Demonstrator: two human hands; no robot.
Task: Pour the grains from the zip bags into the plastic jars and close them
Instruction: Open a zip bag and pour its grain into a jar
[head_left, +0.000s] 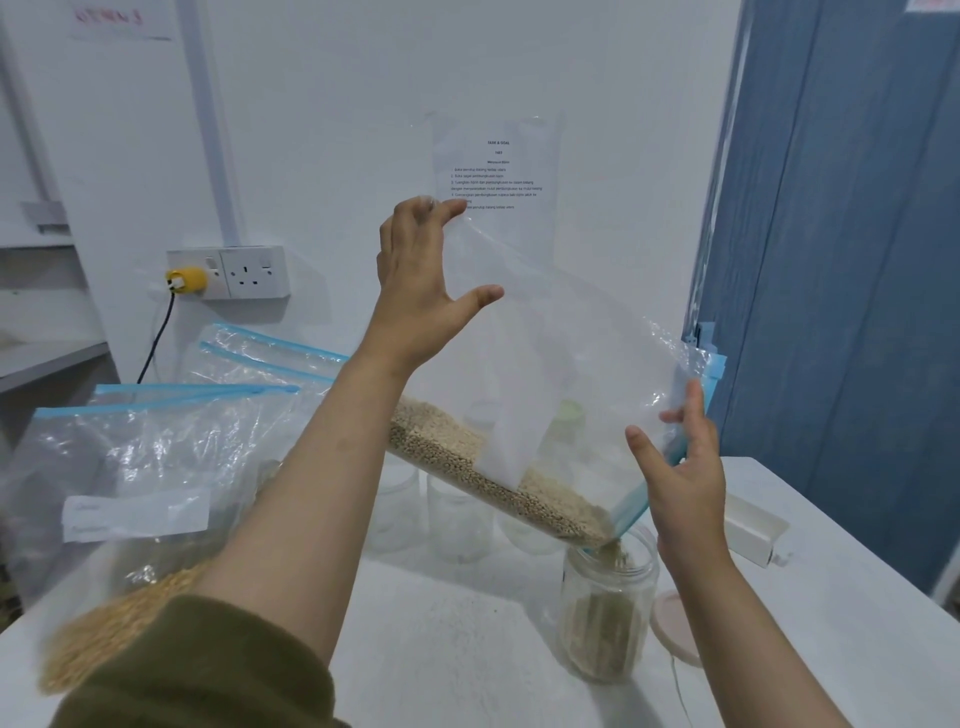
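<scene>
We are tilting the zip bag at centre frame — our left hand pinching its raised bottom corner, our right hand gripping the mouth edge — so grains are funnelling into the plastic jar at lower right.

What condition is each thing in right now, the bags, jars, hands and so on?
Tilted zip bag: open at its blue zip, grains pouring out.
Plastic jar: upright, lid off, partly filled.
Pink lid: lying flat beside the jar.
Left hand: pinching the bag's raised bottom corner.
Right hand: holding the bag's mouth end.
Zip bag on the left: resting on the table, holding yellowish grains.
Wall socket: yellow plug in.
</scene>
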